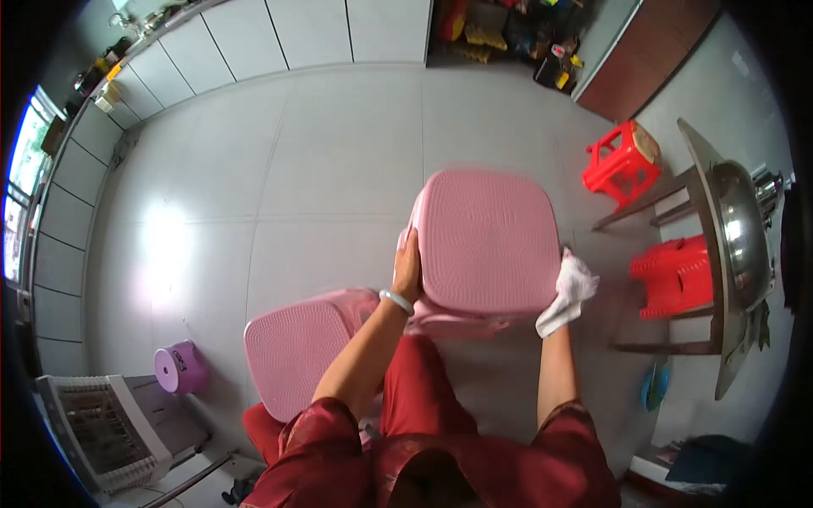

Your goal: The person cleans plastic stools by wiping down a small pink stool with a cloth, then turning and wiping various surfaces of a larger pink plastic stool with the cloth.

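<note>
A pink plastic stool (491, 241) with a textured top is held up in front of me, its seat facing the camera. My left hand (407, 269), with a pale bangle at the wrist, grips its left edge. White fabric, a glove or a cloth, covers my right hand (569, 292), which holds the stool's right side; its fingers are hidden. A second pink stool (296, 351) stands by my left leg, partly behind my left arm.
Red stools (625, 161) (673, 275) stand at right, by a table (707, 229) bearing a metal wok or basin (741, 233). At lower left are a small purple stool (179, 367) and a heater-like appliance (106, 427). White cabinets (254, 38) line the back.
</note>
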{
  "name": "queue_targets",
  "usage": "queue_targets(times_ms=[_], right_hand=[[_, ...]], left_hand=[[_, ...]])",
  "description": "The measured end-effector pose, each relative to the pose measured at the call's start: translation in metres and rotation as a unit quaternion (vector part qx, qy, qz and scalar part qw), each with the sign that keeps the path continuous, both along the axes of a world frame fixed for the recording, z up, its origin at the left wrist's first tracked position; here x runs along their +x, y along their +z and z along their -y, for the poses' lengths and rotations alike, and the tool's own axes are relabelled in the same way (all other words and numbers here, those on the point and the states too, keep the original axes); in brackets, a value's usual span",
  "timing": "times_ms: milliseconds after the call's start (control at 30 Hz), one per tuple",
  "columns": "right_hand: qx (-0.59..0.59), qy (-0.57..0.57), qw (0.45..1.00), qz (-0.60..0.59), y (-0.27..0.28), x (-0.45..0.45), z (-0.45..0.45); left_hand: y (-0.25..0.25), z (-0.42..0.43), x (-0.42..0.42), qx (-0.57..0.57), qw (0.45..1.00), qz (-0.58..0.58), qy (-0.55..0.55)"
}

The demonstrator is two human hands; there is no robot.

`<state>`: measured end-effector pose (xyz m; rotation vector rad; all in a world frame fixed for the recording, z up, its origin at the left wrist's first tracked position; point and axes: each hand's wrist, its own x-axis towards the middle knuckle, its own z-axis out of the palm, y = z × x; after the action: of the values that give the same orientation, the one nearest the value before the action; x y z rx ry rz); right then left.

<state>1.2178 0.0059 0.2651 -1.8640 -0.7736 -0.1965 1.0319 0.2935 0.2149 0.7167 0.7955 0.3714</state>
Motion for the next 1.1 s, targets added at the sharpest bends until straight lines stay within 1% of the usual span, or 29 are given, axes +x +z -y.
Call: queue_targets(times_ms=[33,100,133,200,233,300,333,367,433,533,633,667,767,800,900,933,1033,1067,1100], right_hand=[[-0.019,-0.051,0.998,-0.031,0.005,-0.005,-0.011],[-0.078,-0.164,0.977,-0.114,0.007,-0.038,-0.002],[-0.103,-0.217,0.959,-0.150,0.011,-0.047,-0.001],[-0.067,-0.207,0.968,-0.126,0.021,-0.051,0.007],[-0.047,-0.198,0.973,-0.111,0.028,-0.050,0.011],[-0.006,-0.189,0.978,-0.083,0.043,-0.048,0.016],[0.017,-0.187,0.980,-0.069,0.052,-0.047,0.018],[0.039,-0.184,0.981,-0.053,0.064,-0.046,0.021],[0.088,-0.174,0.980,-0.025,0.092,-0.047,0.024],[0.171,-0.151,0.974,0.013,0.138,-0.055,0.019],[0.250,-0.126,0.959,0.050,0.181,-0.075,0.018],[0.273,-0.116,0.953,0.062,0.195,-0.082,0.017],[0.334,-0.088,0.935,0.077,0.225,-0.107,0.014],[0.350,-0.078,0.930,0.078,0.232,-0.118,0.012],[0.389,-0.043,0.918,0.062,0.238,-0.151,0.000],[0.397,-0.032,0.916,0.048,0.236,-0.162,-0.004],[0.415,0.005,0.910,0.003,0.226,-0.197,-0.018],[0.419,0.019,0.908,-0.018,0.219,-0.209,-0.023],[0.420,0.037,0.906,-0.036,0.213,-0.221,-0.028]], left_hand=[[0.015,-0.001,0.000,0.032,0.999,0.023,0.009],[0.019,-0.006,-0.006,-0.024,0.998,0.042,-0.031],[0.021,-0.006,-0.007,0.001,0.997,0.059,-0.042],[0.026,-0.009,-0.011,0.056,0.992,0.094,-0.062],[0.040,-0.009,-0.013,0.040,0.992,0.107,-0.060],[0.090,-0.005,-0.024,0.006,0.990,0.129,-0.057],[0.114,-0.003,-0.029,0.015,0.990,0.134,-0.050],[0.136,-0.002,-0.033,0.023,0.985,0.165,-0.052],[0.173,0.002,-0.043,0.031,0.972,0.226,-0.053],[0.231,0.005,-0.070,0.026,0.965,0.254,-0.059],[0.276,0.011,-0.104,0.059,0.953,0.292,-0.050],[0.282,0.012,-0.114,0.072,0.957,0.280,-0.023],[0.311,0.027,-0.155,0.096,0.944,0.313,0.027],[0.327,0.034,-0.171,0.107,0.944,0.305,0.059],[0.347,0.037,-0.215,0.134,0.935,0.317,0.086],[0.347,0.035,-0.233,0.164,0.926,0.331,0.073],[0.332,0.023,-0.278,0.255,0.917,0.272,0.140],[0.326,0.022,-0.296,0.288,0.911,0.261,0.137],[0.321,0.025,-0.310,0.286,0.915,0.229,0.171]])
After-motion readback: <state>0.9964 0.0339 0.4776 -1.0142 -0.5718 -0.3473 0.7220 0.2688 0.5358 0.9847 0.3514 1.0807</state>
